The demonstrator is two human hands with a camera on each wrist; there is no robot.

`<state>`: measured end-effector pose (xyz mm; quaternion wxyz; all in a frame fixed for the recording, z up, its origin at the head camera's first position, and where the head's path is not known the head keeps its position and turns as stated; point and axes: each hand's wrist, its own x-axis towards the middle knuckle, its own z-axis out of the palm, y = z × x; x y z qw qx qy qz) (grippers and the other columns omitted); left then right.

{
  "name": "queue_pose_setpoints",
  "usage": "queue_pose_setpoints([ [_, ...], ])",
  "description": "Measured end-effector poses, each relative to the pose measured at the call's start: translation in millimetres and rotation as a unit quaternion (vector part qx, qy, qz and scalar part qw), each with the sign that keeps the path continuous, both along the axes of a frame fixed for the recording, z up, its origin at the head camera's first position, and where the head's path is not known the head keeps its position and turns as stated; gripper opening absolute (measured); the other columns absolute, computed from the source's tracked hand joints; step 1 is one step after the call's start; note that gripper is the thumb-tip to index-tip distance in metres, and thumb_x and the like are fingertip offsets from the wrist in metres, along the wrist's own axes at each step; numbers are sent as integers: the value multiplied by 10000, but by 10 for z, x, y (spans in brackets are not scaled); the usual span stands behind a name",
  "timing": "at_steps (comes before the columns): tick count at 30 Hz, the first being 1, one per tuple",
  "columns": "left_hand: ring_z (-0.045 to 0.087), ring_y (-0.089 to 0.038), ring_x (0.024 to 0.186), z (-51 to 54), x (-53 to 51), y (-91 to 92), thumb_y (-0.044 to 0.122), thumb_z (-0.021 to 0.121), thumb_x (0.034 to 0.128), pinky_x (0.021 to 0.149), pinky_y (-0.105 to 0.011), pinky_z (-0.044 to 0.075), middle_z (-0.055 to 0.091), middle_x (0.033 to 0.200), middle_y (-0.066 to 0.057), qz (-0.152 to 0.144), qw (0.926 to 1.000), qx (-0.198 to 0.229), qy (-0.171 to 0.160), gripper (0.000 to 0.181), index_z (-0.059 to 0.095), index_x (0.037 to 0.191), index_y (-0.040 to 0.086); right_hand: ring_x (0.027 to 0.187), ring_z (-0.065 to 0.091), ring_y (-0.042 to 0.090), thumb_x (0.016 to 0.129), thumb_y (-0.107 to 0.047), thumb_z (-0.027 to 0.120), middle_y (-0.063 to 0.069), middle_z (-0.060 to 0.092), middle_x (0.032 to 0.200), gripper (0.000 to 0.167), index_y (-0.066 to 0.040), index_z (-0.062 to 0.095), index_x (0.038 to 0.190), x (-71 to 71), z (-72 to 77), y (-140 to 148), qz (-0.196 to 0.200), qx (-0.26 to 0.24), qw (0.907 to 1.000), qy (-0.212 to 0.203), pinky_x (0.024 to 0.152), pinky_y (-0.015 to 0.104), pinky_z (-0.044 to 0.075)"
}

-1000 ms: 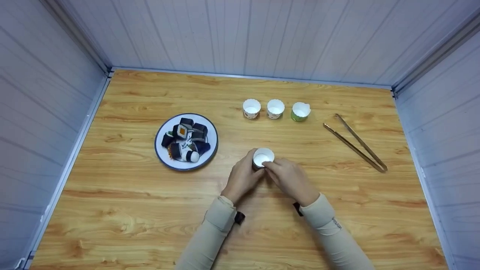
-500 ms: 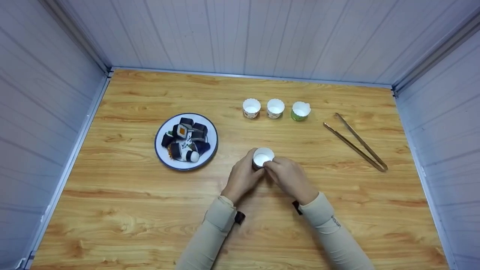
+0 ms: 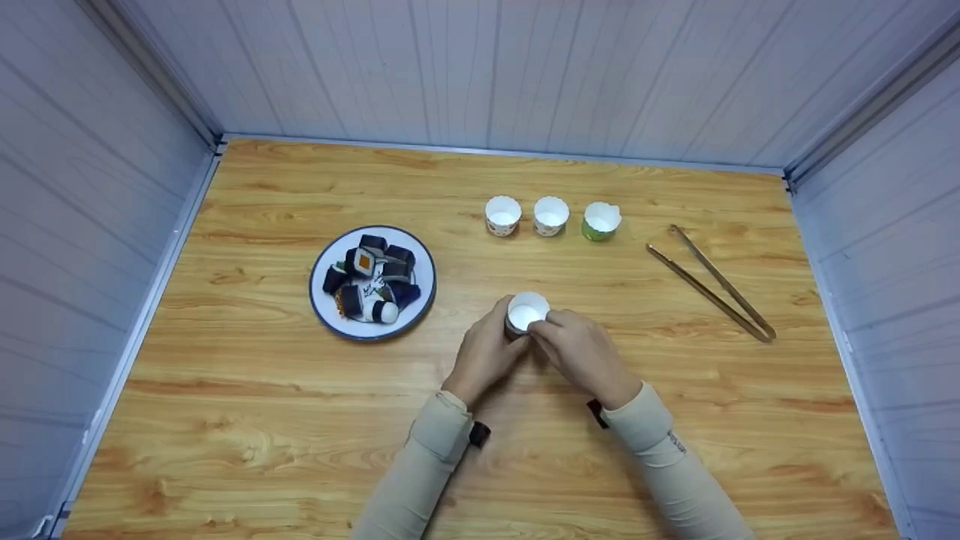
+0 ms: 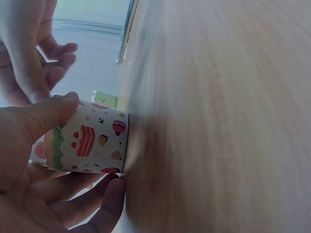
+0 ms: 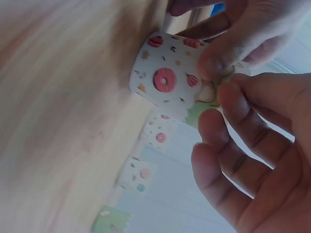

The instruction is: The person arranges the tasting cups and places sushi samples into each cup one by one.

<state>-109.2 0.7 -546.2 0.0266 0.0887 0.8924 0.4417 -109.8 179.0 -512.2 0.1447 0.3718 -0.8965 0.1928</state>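
Left wrist shows cake print (image 4: 86,141) on cup (image 4: 98,138); head view hides it.

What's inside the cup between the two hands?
In the head view, the cup shows only its white inside, and I can't see anything sitting in it. The right hand covers a bit of the near edge, so that bit is hidden.

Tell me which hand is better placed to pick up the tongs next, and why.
Probably the right hand: the tongs lie on its side, nearer to it, and it pinches the held cup only at the rim. The left hand curls round that cup and could likely steady it alone.
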Motion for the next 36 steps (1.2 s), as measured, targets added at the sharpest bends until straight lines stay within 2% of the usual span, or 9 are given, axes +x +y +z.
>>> queue_pose_setpoints([
  [4, 566, -254, 1238, -11, 2, -2, 195, 781, 889, 1022, -430, 464, 608, 1346, -84, 2, 10000, 14, 16, 615, 495, 1426, 106, 670, 550, 166, 894, -58, 750, 16, 622, 822, 75, -72, 748, 968, 1, 173, 50, 25, -229, 9997, 89, 543, 304, 490],
  [7, 567, -243, 1236, -8, -5, 0, 225, 796, 880, 1019, -429, 465, 613, 1338, -70, 50, 9999, 145, -70, 623, 501, 1419, 119, 670, 566, 180, 883, -52, 759, 33, 648, 835, 102, -59, 754, 985, -74, 314, 137, 17, -362, 9987, 351, 546, 302, 503],
  [11, 562, -238, 1241, -1, -17, 8, 284, 797, 878, 1011, -431, 469, 601, 1353, -74, 111, 9994, 163, -283, 668, 483, 1441, 107, 673, 609, 233, 872, -29, 761, 77, 676, 832, 111, -44, 745, 981, -300, 441, 355, -259, -500, 9955, 760, 563, 335, 539],
  [15, 553, -234, 1254, 6, -17, 17, 306, 789, 882, 1014, -427, 469, 585, 1375, -77, 115, 9989, 107, -440, 694, 463, 1461, 104, 679, 633, 289, 892, -31, 738, 131, 691, 830, 68, -34, 740, 960, -608, 448, 678, -1003, -610, 9891, 892, 571, 395, 550],
  [18, 551, -219, 1254, 15, -14, 21, 298, 787, 885, 1015, -422, 468, 588, 1369, -60, 108, 9987, 141, -474, 673, 470, 1453, 129, 684, 631, 318, 924, -44, 704, 164, 692, 842, 65, -20, 747, 965, -845, 394, 933, -1764, -563, 9808, 612, 567, 430, 542],
  [21, 556, -215, 1247, 21, -10, 21, 292, 789, 885, 1007, -426, 473, 593, 1361, -54, 103, 9987, 168, -474, 660, 478, 1447, 140, 698, 622, 343, 953, -66, 675, 187, 676, 849, 102, -3, 749, 983, -1047, 309, 1141, -2517, -435, 9668, 74, 567, 471, 525],
  [24, 561, -216, 1241, 22, -6, 14, 288, 792, 882, 1002, -430, 476, 599, 1353, -56, 123, 9986, 189, -485, 656, 484, 1441, 141, 734, 632, 372, 975, -91, 650, 202, 675, 879, 139, 0, 749, 1014, -1209, 209, 1254, -2968, -219, 9536, -456, 592, 522, 515],
  [29, 555, -227, 1250, 27, 0, 19, 290, 792, 882, 1009, -433, 471, 589, 1370, -65, 128, 9983, 231, -519, 679, 473, 1459, 126, 787, 654, 371, 995, -119, 624, 208, 693, 954, 169, -19, 747, 1053, -1390, 44, 1307, -3118, 98, 9432, -1147, 616, 534, 523],
  [36, 543, -220, 1264, 27, -1, 27, 301, 787, 884, 1026, -424, 459, 574, 1393, -53, 139, 9979, 208, -599, 704, 453, 1479, 126, 801, 651, 359, 1019, -140, 586, 218, 703, 1024, 206, -20, 733, 1099, -1480, -89, 1296, -3179, 263, 9314, -1751, 619, 515, 512],
])
